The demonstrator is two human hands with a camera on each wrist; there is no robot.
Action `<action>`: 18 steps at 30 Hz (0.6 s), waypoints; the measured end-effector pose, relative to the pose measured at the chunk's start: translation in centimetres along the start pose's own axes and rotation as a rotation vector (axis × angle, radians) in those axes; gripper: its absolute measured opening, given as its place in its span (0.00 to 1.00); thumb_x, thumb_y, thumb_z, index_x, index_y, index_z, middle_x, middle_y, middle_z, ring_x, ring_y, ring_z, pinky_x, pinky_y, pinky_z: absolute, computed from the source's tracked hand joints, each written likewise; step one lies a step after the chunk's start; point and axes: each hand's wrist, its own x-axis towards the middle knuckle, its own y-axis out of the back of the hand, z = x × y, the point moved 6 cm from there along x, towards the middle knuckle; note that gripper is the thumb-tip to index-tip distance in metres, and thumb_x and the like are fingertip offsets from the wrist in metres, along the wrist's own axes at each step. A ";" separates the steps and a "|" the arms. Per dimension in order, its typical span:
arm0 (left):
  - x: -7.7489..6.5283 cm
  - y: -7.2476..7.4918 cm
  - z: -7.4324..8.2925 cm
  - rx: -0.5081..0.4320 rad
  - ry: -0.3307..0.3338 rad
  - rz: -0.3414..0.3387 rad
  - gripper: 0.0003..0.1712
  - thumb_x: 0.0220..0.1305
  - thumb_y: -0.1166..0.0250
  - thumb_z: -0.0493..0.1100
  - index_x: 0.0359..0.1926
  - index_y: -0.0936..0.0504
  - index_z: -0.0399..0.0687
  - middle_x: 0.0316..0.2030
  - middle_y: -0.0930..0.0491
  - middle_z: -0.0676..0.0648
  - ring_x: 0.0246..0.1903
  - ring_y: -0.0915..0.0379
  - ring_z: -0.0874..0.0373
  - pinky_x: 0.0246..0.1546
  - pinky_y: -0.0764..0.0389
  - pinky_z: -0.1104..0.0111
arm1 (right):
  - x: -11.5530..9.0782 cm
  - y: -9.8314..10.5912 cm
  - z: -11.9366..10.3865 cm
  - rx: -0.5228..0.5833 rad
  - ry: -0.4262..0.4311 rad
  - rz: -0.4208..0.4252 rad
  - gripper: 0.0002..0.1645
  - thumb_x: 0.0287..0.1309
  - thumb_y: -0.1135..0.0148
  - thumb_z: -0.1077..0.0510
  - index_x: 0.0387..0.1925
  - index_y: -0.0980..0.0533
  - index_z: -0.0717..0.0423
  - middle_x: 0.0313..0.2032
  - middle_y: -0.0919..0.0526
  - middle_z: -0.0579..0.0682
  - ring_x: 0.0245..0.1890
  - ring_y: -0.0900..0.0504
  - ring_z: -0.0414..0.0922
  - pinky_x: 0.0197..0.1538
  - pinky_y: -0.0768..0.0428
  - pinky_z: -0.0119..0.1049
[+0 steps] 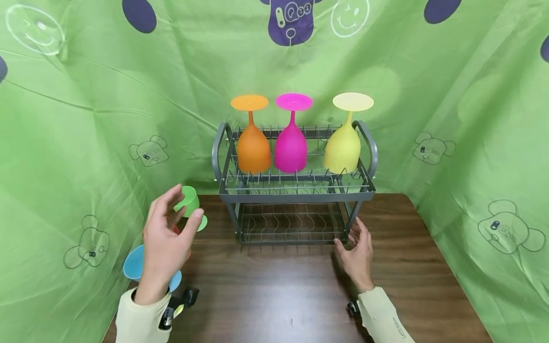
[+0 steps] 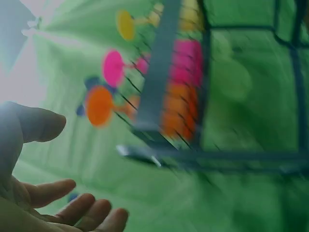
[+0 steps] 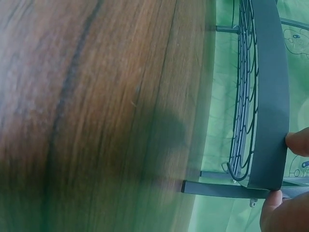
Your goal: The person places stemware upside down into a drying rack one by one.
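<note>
Goblets (image 1: 291, 150) could topple if the right hand (image 1: 358, 255), gripping their rack (image 1: 296, 196), tugs; left hand (image 1: 165, 240) empty, fingers apart.

The head camera looks forward and down on the brown wood-grain desk (image 1: 279, 286) and dark-grey two-tier metal rack (image 1: 296, 196). Both wrist views, tilted sideways, share the rack: left farther off, right close beside it.

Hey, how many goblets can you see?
5 clearly: the orange goblet, pink goblet and yellow goblet upside down on the rack; the green goblet and blue goblet partly behind the left hand. A red thing, mostly hidden there, may be another.
</note>
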 end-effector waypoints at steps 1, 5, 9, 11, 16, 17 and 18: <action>-0.6 0.3 -1.2 0.009 0.021 0.037 0.37 0.68 0.27 0.40 0.75 0.28 0.57 0.66 0.28 0.50 0.65 0.29 0.65 0.66 0.24 0.79 | 0.0 0.0 0.0 -0.001 0.000 -0.002 0.59 0.50 0.20 0.72 0.80 0.38 0.48 0.63 0.26 0.64 0.61 0.21 0.59 0.60 0.22 0.17; -3.1 1.8 -6.0 0.069 0.119 0.167 0.37 0.67 0.26 0.41 0.75 0.27 0.55 0.66 0.28 0.47 0.63 0.29 0.64 0.64 0.25 0.82 | 0.1 -0.1 -0.2 0.009 0.018 -0.001 0.59 0.49 0.21 0.73 0.80 0.38 0.49 0.63 0.27 0.66 0.61 0.21 0.60 0.59 0.23 0.15; -5.7 3.5 -9.7 0.166 0.225 0.253 0.37 0.67 0.26 0.45 0.75 0.27 0.55 0.66 0.29 0.49 0.63 0.30 0.62 0.61 0.28 0.87 | 0.2 -0.2 -0.2 0.009 0.034 0.000 0.59 0.49 0.21 0.73 0.80 0.38 0.50 0.62 0.26 0.65 0.61 0.21 0.60 0.59 0.24 0.14; -6.9 4.2 -11.1 0.204 0.277 0.285 0.37 0.67 0.26 0.48 0.75 0.26 0.57 0.65 0.30 0.51 0.62 0.30 0.60 0.59 0.29 0.89 | 0.2 -0.1 -0.1 0.011 0.032 0.004 0.59 0.49 0.21 0.74 0.79 0.38 0.50 0.62 0.26 0.65 0.61 0.21 0.60 0.59 0.24 0.15; -9.1 5.7 -13.5 0.237 0.322 0.396 0.37 0.64 0.24 0.48 0.73 0.24 0.57 0.59 0.32 0.63 0.60 0.30 0.66 0.60 0.30 0.90 | 0.0 0.0 0.1 -0.002 0.022 0.007 0.59 0.49 0.21 0.73 0.80 0.38 0.48 0.62 0.26 0.63 0.61 0.21 0.58 0.58 0.24 0.14; -9.4 5.9 -13.8 0.243 0.323 0.425 0.38 0.63 0.23 0.48 0.73 0.24 0.56 0.57 0.33 0.65 0.59 0.31 0.68 0.60 0.30 0.90 | 0.0 0.0 0.1 -0.005 0.022 0.005 0.59 0.50 0.21 0.73 0.80 0.38 0.48 0.62 0.26 0.63 0.61 0.21 0.58 0.58 0.24 0.14; -9.7 6.2 -14.1 0.244 0.323 0.456 0.38 0.63 0.23 0.47 0.73 0.24 0.56 0.57 0.34 0.67 0.59 0.31 0.69 0.61 0.30 0.89 | 0.0 0.0 0.1 -0.009 0.021 0.002 0.59 0.50 0.21 0.72 0.80 0.38 0.48 0.63 0.26 0.63 0.61 0.21 0.58 0.58 0.25 0.13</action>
